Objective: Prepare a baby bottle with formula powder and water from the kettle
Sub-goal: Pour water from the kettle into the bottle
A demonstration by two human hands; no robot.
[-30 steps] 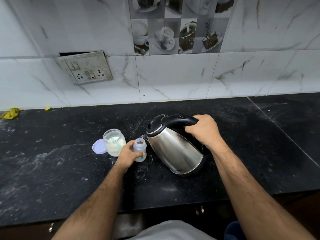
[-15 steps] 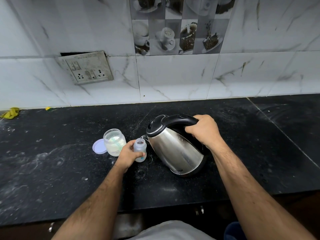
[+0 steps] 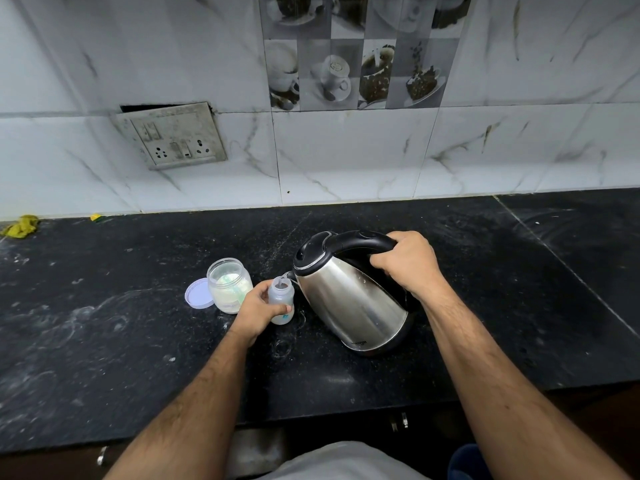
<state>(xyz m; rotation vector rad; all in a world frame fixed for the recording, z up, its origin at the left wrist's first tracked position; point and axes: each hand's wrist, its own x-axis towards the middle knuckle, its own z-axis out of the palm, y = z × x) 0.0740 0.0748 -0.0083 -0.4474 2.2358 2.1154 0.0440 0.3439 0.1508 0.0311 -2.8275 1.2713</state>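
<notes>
A steel kettle [image 3: 353, 303] with a black lid and handle is tilted to the left, its base edge near the black counter [image 3: 104, 341]. My right hand [image 3: 407, 263] grips the handle. The spout hangs right over the open mouth of a small clear baby bottle [image 3: 282, 296], which stands upright on the counter. My left hand [image 3: 258, 310] holds the bottle around its body. Left of the bottle stands an open glass jar [image 3: 229, 284] with pale formula powder in it, and its lilac lid [image 3: 198, 294] lies flat beside it.
A tiled wall with a tilted switch and socket plate [image 3: 173, 136] runs along the back of the counter. A yellow scrap [image 3: 20, 226] lies at the far left by the wall. The counter's front edge is close to my body.
The kettle and both hands have hardly moved; the spout stays over the bottle mouth.
</notes>
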